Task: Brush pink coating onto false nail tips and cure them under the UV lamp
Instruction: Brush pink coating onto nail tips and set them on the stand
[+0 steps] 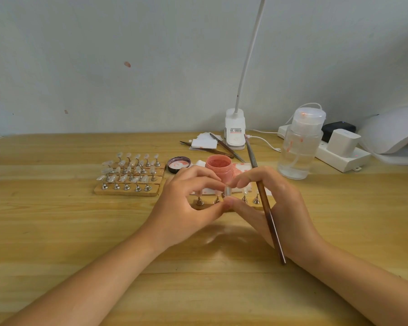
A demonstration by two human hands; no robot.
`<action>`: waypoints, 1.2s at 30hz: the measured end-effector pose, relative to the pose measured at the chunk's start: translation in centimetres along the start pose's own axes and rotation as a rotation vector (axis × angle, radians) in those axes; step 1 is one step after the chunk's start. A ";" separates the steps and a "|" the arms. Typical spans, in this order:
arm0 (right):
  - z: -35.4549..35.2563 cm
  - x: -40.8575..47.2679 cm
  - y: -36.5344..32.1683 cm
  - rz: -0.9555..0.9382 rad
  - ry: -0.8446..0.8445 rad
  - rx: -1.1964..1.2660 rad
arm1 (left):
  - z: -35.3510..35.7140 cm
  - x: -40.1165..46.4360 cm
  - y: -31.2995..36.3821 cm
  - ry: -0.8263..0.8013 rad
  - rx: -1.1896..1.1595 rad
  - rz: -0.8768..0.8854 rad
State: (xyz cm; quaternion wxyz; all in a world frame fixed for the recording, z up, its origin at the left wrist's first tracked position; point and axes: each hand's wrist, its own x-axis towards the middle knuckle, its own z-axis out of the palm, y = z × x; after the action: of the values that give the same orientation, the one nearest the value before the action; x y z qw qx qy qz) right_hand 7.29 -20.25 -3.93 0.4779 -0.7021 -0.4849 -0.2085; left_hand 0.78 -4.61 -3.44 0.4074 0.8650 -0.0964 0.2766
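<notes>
My left hand (186,205) and my right hand (276,208) meet over a wooden strip of small metal stands (199,202) in the middle of the table. Between the fingertips of both hands sits one clear false nail tip (228,191), pinched from either side. A long brown brush (266,203) also lies through my right hand, its tip pointing away toward the wall. Just behind the hands stands an open jar of pink coating (219,167), with its black lid (178,164) lying to its left. The white UV lamp (393,135) sits at the far right.
Wooden strips carrying several clear nail tips on stands (130,174) lie to the left. A clear pump bottle (300,144), a white power strip (339,152), a clip desk lamp (234,130), tweezers (212,150) and white pads (204,142) stand behind. A stained white tissue (240,167) lies under the jar.
</notes>
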 end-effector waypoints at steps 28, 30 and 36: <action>0.3 9.6 2.8 0.401 -0.112 -0.100 | -0.3 0.3 -0.7 0.240 -0.121 -0.081; 0.9 9.8 2.9 0.379 -0.143 -0.165 | -0.3 0.3 -0.6 0.236 -0.119 -0.078; 1.5 9.7 2.8 0.318 -0.179 -0.225 | -0.4 0.3 -0.6 0.234 -0.118 -0.074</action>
State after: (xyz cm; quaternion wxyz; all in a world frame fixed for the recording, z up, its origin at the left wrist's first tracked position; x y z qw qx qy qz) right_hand 13.77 -14.50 1.41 0.3783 -0.8344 -0.3824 -0.1201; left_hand 1.14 -3.93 -3.45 0.4761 0.8042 -0.0326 0.3542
